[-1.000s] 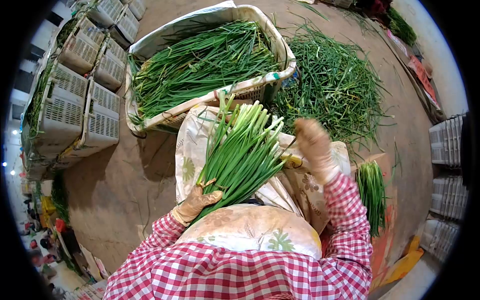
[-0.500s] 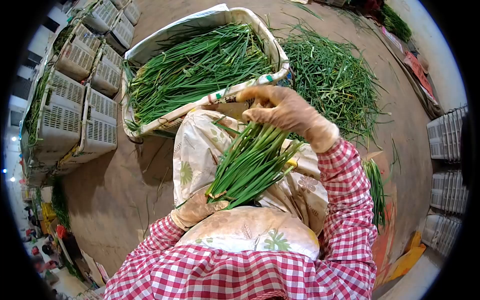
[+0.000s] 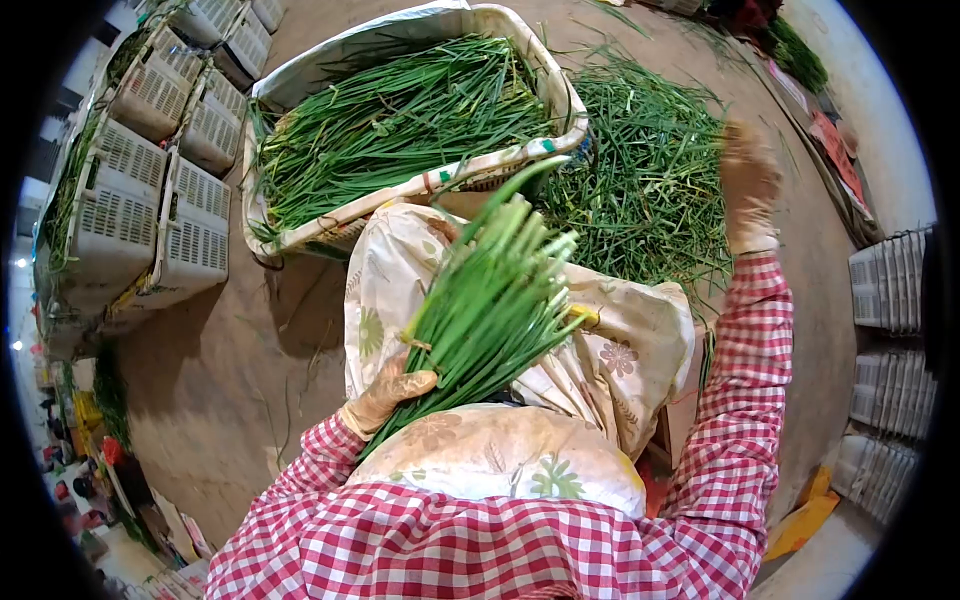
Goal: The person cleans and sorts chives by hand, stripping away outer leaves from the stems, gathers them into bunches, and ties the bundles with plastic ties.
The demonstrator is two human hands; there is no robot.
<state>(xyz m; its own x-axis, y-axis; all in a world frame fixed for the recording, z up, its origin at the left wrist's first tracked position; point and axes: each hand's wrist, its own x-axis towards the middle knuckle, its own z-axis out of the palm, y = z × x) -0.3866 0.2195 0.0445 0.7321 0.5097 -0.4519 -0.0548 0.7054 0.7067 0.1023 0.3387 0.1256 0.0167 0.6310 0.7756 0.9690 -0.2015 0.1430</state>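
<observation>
My left hand [image 3: 388, 392], in a stained glove, is wrapped round the lower part of a bunch of green stalks [image 3: 480, 300] above my lap. The pale ends of the bunch point up and away from me, slightly blurred. My right hand [image 3: 750, 185], gloved too, is raised at the right, over the edge of a heap of loose green leaves [image 3: 645, 170]. Motion smears its fingers, so what they hold, if anything, cannot be made out. Beyond my knees stands a large lined basket [image 3: 400, 192] full of long green stalks [image 3: 400, 120]. A patterned apron [image 3: 500, 450] covers my lap.
Stacked white crates [image 3: 120, 210] with greens stand at the left. More pale crates [image 3: 890, 280] line the right side. A yellow sheet [image 3: 803, 515] lies at the lower right. Several people are small and unclear at the far lower left.
My right hand came in to the pale ends of the bunch, then swung out to the right over the heap. The bunch stays in my left hand, its top now spread.
</observation>
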